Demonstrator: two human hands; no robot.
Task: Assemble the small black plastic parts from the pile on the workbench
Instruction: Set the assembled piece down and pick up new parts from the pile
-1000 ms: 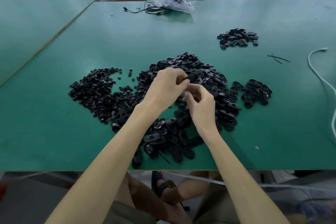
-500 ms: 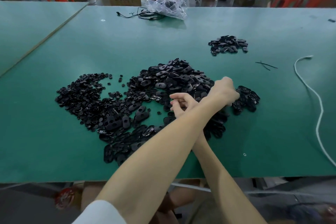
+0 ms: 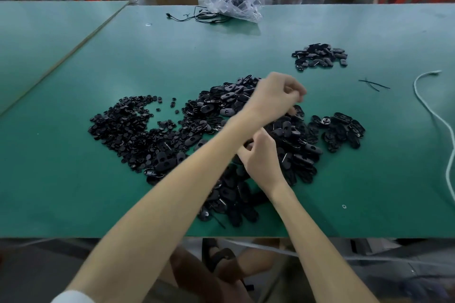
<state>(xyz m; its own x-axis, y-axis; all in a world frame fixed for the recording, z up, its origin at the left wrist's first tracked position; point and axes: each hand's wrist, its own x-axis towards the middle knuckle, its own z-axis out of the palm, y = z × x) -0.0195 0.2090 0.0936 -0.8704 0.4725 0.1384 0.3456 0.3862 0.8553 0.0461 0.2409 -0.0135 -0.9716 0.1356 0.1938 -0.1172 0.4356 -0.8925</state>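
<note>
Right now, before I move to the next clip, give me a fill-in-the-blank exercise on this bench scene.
1. The workbench top is ___ in colour.
2. Of the left hand and the right hand, the ___ one is farther from the person.
3. The clear plastic bag lies near the bench's ___ edge.
4. The cable lying on the right is ___.
Missing words: green; left; far; white.

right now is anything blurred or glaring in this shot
Head view: the left hand is motion-blurred, most at its fingers; the right hand is sharper; light is even, shadows on the table are soft, with only small glints on the parts.
</note>
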